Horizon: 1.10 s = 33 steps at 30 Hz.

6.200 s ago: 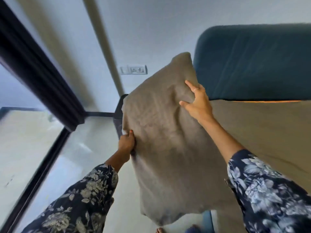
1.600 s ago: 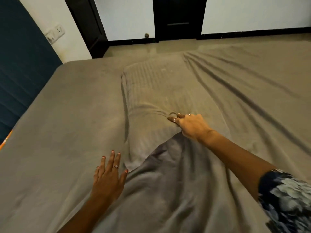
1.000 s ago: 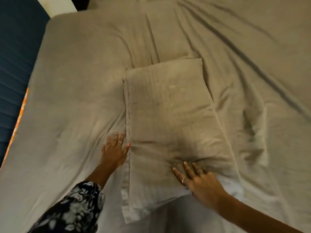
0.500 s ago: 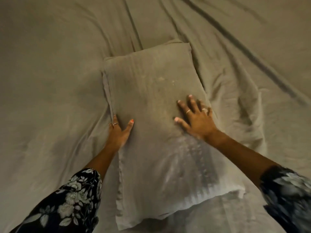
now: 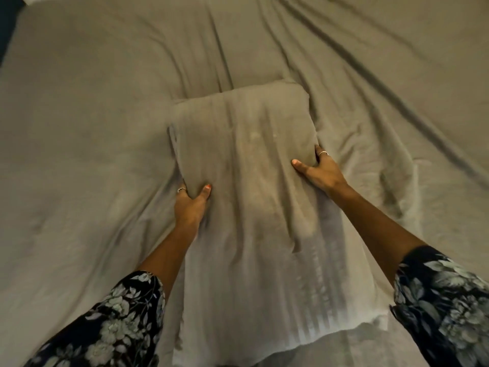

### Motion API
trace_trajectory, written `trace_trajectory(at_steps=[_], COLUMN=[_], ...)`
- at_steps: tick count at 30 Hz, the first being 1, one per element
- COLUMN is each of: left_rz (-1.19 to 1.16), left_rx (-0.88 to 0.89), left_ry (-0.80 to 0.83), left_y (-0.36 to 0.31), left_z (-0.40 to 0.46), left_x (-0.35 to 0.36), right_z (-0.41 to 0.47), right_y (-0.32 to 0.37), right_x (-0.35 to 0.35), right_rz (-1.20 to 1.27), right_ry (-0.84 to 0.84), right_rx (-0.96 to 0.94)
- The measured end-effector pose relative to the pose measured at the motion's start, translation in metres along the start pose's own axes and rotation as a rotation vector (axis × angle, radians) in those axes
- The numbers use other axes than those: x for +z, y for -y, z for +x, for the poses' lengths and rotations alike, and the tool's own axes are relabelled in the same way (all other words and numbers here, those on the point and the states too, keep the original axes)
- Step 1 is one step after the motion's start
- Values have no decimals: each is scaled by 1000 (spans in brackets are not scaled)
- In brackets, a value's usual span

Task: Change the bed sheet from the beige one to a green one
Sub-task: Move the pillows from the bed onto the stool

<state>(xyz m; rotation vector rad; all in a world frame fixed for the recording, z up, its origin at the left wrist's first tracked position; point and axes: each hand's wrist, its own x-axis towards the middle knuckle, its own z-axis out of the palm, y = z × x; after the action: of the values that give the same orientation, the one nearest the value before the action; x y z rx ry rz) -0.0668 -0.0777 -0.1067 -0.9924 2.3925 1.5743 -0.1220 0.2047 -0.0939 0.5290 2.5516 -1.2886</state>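
A beige pillow [image 5: 248, 160] in a striped beige case lies lengthwise on the wrinkled beige bed sheet [image 5: 87, 123]. My left hand [image 5: 191, 202] grips the pillow's left edge, thumb on top and fingers tucked under the side. On the opposite edge my right hand [image 5: 318, 170] grips the pillow the same way. The near end of the pillowcase hangs loose and flat toward me. No green sheet is in view.
The beige sheet covers the whole mattress with long creases running to the far right [image 5: 397, 83]. A sliver of dark blue headboard [image 5: 8, 25] shows at the top left corner. My floral sleeves fill the bottom corners.
Both hands went from lying flat on and beside the pillow to gripping its two side edges. The pillow had been dropped onto the bed and slid toward me before that.
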Motion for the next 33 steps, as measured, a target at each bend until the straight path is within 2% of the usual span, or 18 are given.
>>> trace_trajectory(at_steps=[6,10,13,20,28,33], left_rz=[-34,-66,-60,-267,-471,-632], left_rx=[-51,-63,-78,-253,-441,-539], left_ry=[-73,-130,-257,-565,-959,-1203], left_y=[-28,-18,1,73,167,227], left_z=[-81,-154,-213,-336,-500,-609], left_x=[-59,-123,-171,-263,-361,-404], right_z=[-71,-134,-182,-302,-493,-636], right_y=[48,84,115,192,241,252], right_x=[-25,-36,-26,48,159,216], right_rz=[1,-25,-41,-184,-287,-372], right_ry=[56,155,257,541,890,971], right_rx=[-78,-146,-211,-418,-739,-1016])
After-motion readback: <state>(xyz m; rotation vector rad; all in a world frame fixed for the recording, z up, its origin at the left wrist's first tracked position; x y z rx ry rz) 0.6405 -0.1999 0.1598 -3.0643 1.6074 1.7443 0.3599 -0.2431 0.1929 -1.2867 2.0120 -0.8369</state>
